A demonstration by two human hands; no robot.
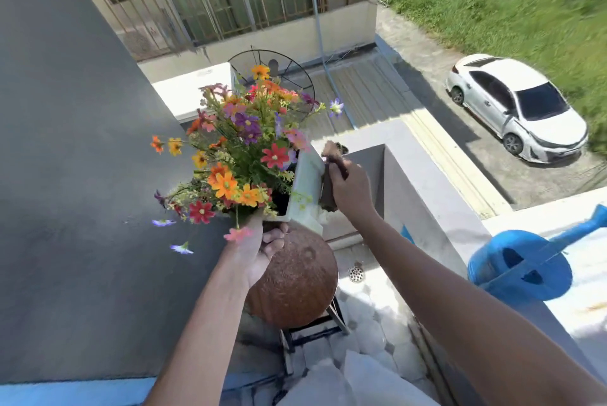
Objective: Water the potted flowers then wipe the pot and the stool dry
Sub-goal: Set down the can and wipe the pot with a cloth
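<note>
A white square pot (307, 184) full of colourful flowers (243, 156) is lifted and tilted left above a round brown stool (295, 284). My left hand (262, 246) grips the pot's near lower corner. My right hand (351, 187) presses a dark brown cloth (328, 192) against the pot's right side wall. The stool's seat looks speckled and its dark metal legs show below. A blue watering can (522, 266) rests on the ledge at the right, spout pointing right.
A grey wall (65, 175) runs close along the left. A white parapet (427, 182) borders the balcony at the right, with a floor drain (357, 274) beside the stool. Far below lie a roof, a round mesh dish and a white car.
</note>
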